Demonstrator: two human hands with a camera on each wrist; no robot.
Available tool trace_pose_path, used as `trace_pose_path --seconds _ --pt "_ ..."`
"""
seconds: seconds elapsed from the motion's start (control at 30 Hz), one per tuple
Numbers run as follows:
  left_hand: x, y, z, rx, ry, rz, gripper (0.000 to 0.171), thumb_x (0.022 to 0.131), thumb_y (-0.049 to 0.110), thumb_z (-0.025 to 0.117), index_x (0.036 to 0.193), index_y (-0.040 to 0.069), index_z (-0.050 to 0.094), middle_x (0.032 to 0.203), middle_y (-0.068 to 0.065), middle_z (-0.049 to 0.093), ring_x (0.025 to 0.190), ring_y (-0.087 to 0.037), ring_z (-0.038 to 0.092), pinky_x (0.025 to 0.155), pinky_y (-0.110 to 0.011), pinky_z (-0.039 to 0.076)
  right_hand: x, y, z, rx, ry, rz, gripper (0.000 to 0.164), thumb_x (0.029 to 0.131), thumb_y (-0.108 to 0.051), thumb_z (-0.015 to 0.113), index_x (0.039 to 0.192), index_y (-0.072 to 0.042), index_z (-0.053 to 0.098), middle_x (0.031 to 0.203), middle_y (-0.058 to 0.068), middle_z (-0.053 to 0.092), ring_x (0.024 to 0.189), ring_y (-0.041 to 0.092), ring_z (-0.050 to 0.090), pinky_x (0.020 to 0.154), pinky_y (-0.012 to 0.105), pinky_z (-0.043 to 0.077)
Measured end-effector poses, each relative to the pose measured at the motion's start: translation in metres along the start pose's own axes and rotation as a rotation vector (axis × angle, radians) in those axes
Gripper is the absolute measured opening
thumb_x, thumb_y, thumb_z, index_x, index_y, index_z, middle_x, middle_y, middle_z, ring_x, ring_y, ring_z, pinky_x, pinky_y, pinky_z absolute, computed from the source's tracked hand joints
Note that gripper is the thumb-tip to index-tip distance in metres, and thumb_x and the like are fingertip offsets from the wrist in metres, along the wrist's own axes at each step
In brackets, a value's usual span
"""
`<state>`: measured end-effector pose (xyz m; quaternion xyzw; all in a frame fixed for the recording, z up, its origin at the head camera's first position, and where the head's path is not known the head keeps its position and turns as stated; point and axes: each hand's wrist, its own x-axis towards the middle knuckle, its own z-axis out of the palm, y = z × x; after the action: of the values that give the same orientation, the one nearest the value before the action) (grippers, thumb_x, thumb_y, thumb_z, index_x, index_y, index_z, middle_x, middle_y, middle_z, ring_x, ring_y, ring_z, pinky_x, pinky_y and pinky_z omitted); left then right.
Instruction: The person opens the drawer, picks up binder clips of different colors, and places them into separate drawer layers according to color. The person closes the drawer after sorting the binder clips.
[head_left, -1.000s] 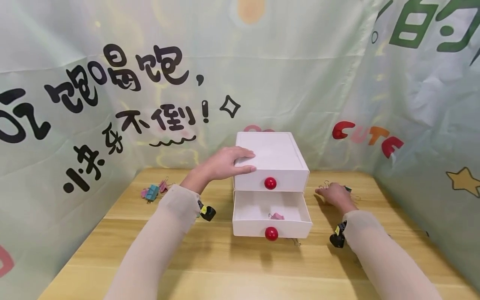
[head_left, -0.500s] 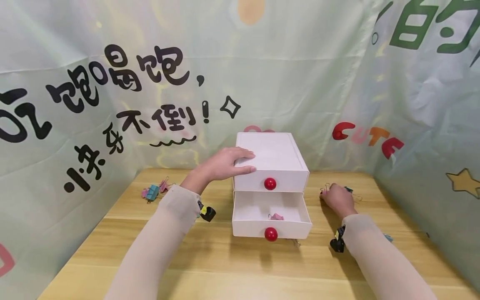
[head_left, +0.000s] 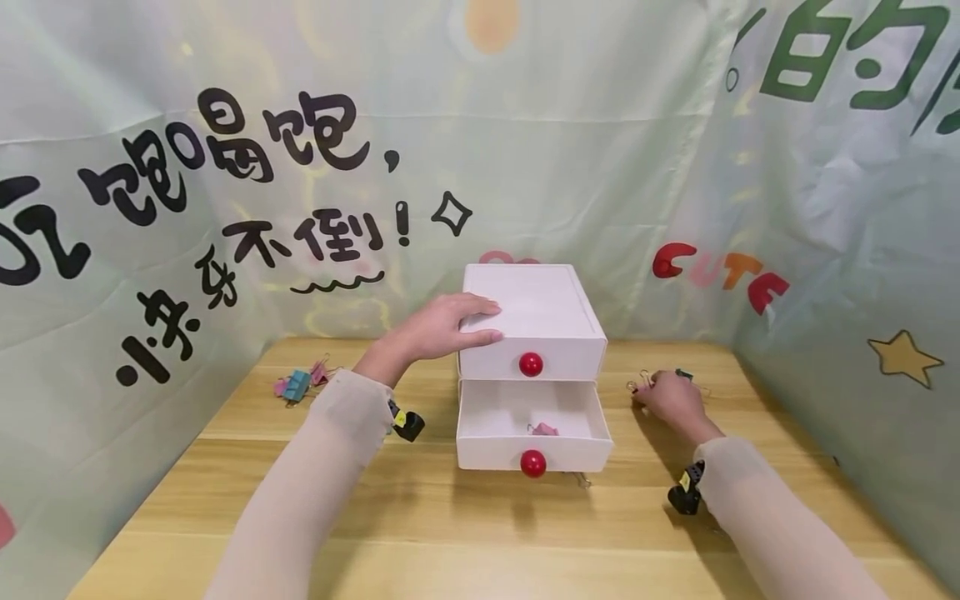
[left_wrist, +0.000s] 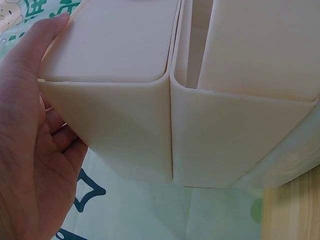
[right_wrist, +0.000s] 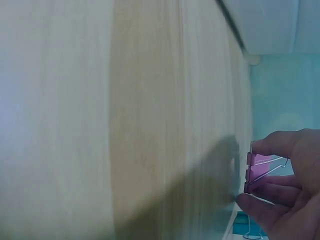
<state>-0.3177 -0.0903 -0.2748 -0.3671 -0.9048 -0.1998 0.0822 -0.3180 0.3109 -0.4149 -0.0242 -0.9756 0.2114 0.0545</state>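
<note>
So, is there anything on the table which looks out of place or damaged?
One oddity: what looks like a clip's wire handle pokes out below the open lower drawer, apart from the clip pile at the left and the pink clip in the right hand. Most of it is hidden. No damage shows.

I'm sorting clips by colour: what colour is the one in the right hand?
That clip is pink, seen best in the right wrist view.

Drawer [head_left: 487, 455] open above; cabinet [head_left: 543, 302] behind
</note>
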Motion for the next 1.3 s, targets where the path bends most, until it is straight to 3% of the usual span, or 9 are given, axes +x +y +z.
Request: trace_pose_path --seconds 0.17,0.27,0.43,0.77,0.9,1.13,1.3 --pt "0.000 0.000 -0.001 -0.009 0.006 -0.001 0.060 0.091 0.057 0.060 0.137 0.018 0.059 0.142 0.001 0.053 0.133 -0.020 0.044 0.110 -0.041 0.034 -0.005 0.003 -0.005 0.056 0.015 -0.054 0.028 0.086 -0.023 0.067 0.069 -0.010 0.050 0.062 0.002 0.048 0.062 0.022 0.044 0.059 0.035 0.034" --pt "0.000 -0.001 0.000 -0.012 0.011 0.003 0.059 0.090 0.056 0.061 0.136 0.018 0.060 0.141 0.001 0.054 0.131 -0.020 0.045 0.110 -0.040 0.035 -0.009 0.004 -0.011 0.060 -0.002 -0.071 0.021 0.090 -0.023 0.066 0.082 -0.004 0.062 0.073 0.007 0.060 0.073 0.030 0.055 0.068 0.043 0.043" --pt "-0.001 -0.001 0.000 -0.011 0.007 0.000 0.059 0.091 0.055 0.061 0.136 0.017 0.060 0.141 0.000 0.053 0.132 -0.020 0.045 0.110 -0.040 0.034 -0.015 0.002 -0.020 0.047 -0.030 -0.084 0.039 0.094 -0.026 0.063 0.115 0.006 0.064 0.104 0.024 0.067 0.100 0.047 0.059 0.086 0.058 0.044" --pt "-0.002 0.001 -0.001 -0.018 0.003 -0.008 0.059 0.091 0.054 0.061 0.136 0.017 0.059 0.142 0.000 0.053 0.132 -0.021 0.045 0.110 -0.041 0.034 -0.031 -0.007 -0.032 0.098 -0.009 -0.185 0.052 0.097 -0.031 0.059 0.127 0.012 0.057 0.116 0.029 0.063 0.109 0.048 0.058 0.087 0.057 0.048" --pt "-0.001 0.001 -0.002 -0.020 0.014 0.008 0.057 0.091 0.052 0.062 0.135 0.016 0.060 0.141 -0.001 0.054 0.130 -0.021 0.047 0.110 -0.040 0.035 -0.037 -0.011 -0.038 0.159 -0.029 -0.183 0.057 0.099 -0.038 0.056 0.129 0.010 0.056 0.123 0.030 0.060 0.113 0.048 0.055 0.091 0.057 0.047" --pt "-0.001 0.000 -0.002 -0.019 0.012 0.005 0.058 0.091 0.054 0.062 0.136 0.016 0.060 0.141 -0.001 0.054 0.131 -0.021 0.046 0.109 -0.041 0.036 -0.049 -0.014 -0.048 0.369 -0.111 -0.118 0.069 0.100 -0.047 0.052 0.141 0.008 0.045 0.134 0.029 0.053 0.118 0.044 0.054 0.097 0.056 0.044" --pt "0.000 0.000 0.000 -0.015 0.006 -0.001 0.059 0.091 0.055 0.061 0.136 0.017 0.060 0.142 -0.001 0.053 0.131 -0.021 0.046 0.109 -0.041 0.035 -0.059 -0.015 -0.051 0.421 -0.087 -0.137 0.071 0.097 -0.050 0.055 0.143 0.005 0.044 0.136 0.025 0.053 0.118 0.041 0.055 0.097 0.055 0.045"
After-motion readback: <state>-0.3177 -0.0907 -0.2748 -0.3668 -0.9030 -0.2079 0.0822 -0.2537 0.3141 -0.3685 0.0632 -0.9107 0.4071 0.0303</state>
